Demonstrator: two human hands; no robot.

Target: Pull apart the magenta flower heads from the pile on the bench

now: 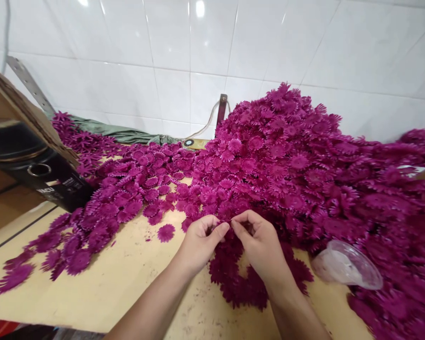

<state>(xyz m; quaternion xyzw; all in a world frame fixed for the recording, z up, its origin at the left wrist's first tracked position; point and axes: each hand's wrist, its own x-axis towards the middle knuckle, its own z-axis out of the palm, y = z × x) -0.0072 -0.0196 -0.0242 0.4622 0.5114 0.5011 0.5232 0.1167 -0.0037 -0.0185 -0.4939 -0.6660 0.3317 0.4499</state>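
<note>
Bottle (62,182) toward the table's (127,288) left edge; flowers (106,208) strewn beside it; left hand (203,238) and right hand (258,238), back from the front edge, pinching a magenta bloom (225,221) between them; heap (276,146) along the back edge; clear tub (340,267) rightward.

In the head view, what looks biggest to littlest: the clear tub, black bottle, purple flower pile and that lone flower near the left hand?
1. Purple flower pile
2. Black bottle
3. Clear tub
4. Lone flower
</note>
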